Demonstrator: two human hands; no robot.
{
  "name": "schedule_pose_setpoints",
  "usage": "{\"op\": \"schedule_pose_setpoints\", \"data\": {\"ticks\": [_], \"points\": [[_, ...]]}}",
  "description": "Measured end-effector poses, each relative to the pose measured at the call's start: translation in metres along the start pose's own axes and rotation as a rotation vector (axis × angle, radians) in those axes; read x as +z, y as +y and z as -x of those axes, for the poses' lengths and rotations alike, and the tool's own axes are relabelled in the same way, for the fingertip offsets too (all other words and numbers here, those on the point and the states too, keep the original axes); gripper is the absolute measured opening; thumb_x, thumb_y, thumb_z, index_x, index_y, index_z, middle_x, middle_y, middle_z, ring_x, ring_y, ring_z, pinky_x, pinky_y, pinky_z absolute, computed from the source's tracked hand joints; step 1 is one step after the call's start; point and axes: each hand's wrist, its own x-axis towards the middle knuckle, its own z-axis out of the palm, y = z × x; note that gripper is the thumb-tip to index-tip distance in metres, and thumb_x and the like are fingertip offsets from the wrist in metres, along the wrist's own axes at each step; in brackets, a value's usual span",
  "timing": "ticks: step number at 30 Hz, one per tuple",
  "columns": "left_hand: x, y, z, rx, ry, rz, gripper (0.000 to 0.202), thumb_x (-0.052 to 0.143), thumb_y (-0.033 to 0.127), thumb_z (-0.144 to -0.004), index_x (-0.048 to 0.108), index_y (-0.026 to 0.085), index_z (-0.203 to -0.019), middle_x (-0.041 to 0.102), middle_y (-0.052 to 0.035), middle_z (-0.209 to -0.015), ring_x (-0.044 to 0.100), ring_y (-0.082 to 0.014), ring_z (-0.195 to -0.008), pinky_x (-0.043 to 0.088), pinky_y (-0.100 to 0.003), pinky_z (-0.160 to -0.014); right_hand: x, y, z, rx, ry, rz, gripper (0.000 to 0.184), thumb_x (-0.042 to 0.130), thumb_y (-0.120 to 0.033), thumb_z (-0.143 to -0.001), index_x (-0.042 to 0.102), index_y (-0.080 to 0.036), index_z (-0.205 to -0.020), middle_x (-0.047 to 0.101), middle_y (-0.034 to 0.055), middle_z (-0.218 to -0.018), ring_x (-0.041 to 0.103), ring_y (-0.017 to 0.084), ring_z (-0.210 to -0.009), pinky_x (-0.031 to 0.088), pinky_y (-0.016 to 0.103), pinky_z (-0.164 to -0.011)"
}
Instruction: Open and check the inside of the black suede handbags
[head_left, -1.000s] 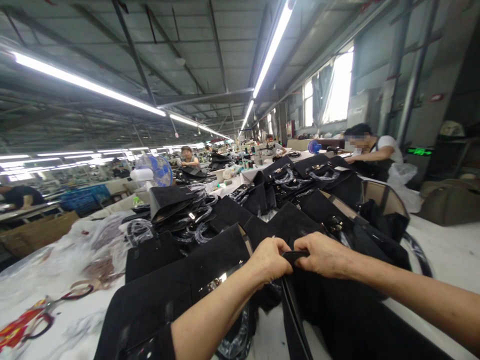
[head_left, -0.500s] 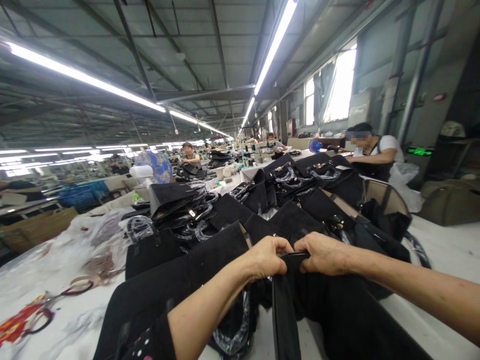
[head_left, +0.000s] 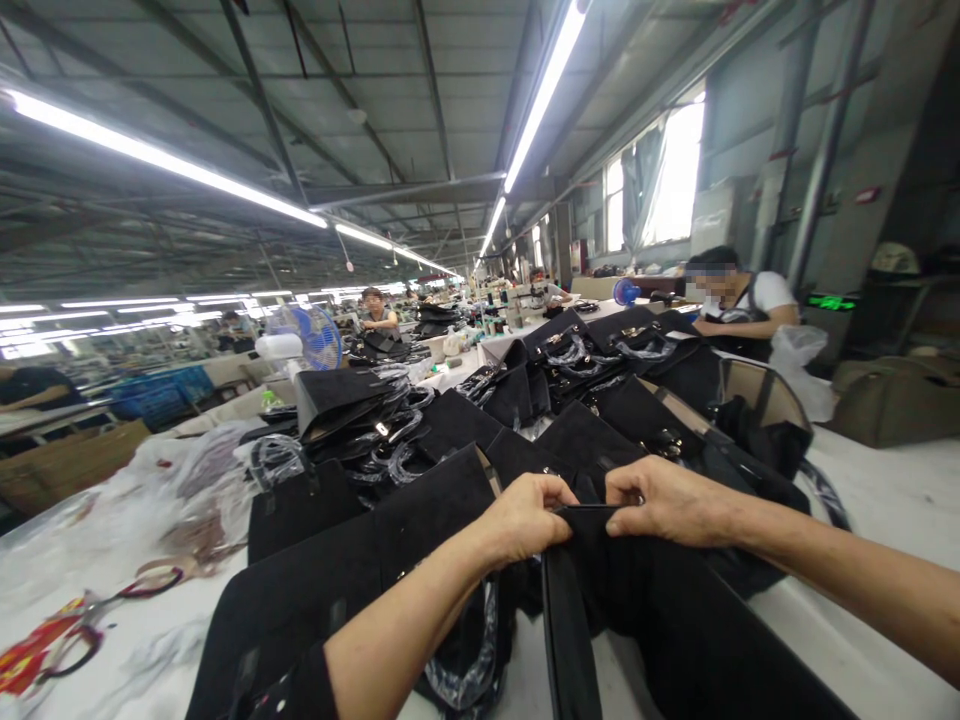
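A black suede handbag (head_left: 675, 630) stands in front of me on a white table (head_left: 885, 500). Its top edge is pinched from the left by my left hand (head_left: 525, 518), fingers closed. The same edge is gripped from the right by my right hand (head_left: 664, 500), also closed. Another black bag (head_left: 360, 570) lies flat under my left forearm, with plastic-wrapped handles (head_left: 469, 655) below it.
Many more black bags (head_left: 570, 390) are piled along the table ahead. Scissors (head_left: 112, 600) and clear plastic wrap (head_left: 142, 490) lie at the left. A blue fan (head_left: 315, 340) stands beyond. A seated person (head_left: 739, 305) works at the right, others farther back.
The bag's top edge has been lifted and spread: my hands moved slightly apart, and the bag now stands more upright between them.
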Motion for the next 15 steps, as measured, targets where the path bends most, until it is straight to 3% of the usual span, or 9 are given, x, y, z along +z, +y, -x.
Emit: {"op": "schedule_pose_setpoints", "data": {"ticks": [6,9,10,13,15], "points": [[-0.005,0.008,-0.003,0.010,-0.061,-0.083,0.022,0.067,0.014,-0.052,0.061,0.015,-0.073,0.057,0.0048,-0.065,0.047,-0.0101,-0.060,0.030,-0.021,-0.054,0.009,-0.002,-0.004,-0.001,0.087,0.013,0.014,0.066,-0.019,-0.071,0.056,-0.017,-0.061,0.045,-0.0063,-0.055,0.041,0.011,-0.056,0.024,0.025,-0.050],[-0.002,0.022,-0.003,0.034,-0.023,-0.265,0.024,0.077,0.027,-0.056,0.065,0.015,-0.072,0.050,0.0071,-0.058,0.041,-0.0097,-0.057,0.026,-0.023,-0.052,0.012,-0.008,-0.004,0.026,0.161,0.078,0.012,0.070,-0.014,-0.069,0.061,-0.016,-0.060,0.046,-0.0070,-0.054,0.041,0.010,-0.055,0.025,0.024,-0.050],[-0.001,0.025,-0.003,0.043,0.024,-0.350,0.018,0.073,0.031,-0.063,0.066,0.015,-0.069,0.049,0.0066,-0.057,0.041,-0.0100,-0.058,0.025,-0.023,-0.052,0.012,-0.009,-0.005,0.033,0.176,0.113,0.011,0.072,-0.013,-0.067,0.064,-0.015,-0.061,0.046,-0.0072,-0.053,0.043,0.010,-0.055,0.025,0.023,-0.049],[-0.001,0.027,-0.010,0.081,0.042,-0.524,0.013,0.061,0.024,-0.071,0.064,0.016,-0.062,0.043,0.0064,-0.055,0.042,-0.0101,-0.060,0.024,-0.023,-0.055,0.009,-0.003,-0.009,0.040,0.190,0.220,0.011,0.082,-0.023,-0.064,0.075,-0.019,-0.072,0.050,-0.0078,-0.053,0.047,0.010,-0.053,0.025,0.021,-0.046],[-0.003,0.024,-0.019,0.087,0.032,-0.618,0.014,0.059,0.025,-0.072,0.065,0.016,-0.062,0.043,0.0058,-0.057,0.045,-0.0113,-0.064,0.025,-0.023,-0.057,0.006,0.007,-0.013,-0.002,0.155,0.281,0.013,0.080,-0.031,-0.069,0.078,-0.024,-0.079,0.057,-0.0071,-0.056,0.052,0.010,-0.056,0.029,0.020,-0.048]]}}
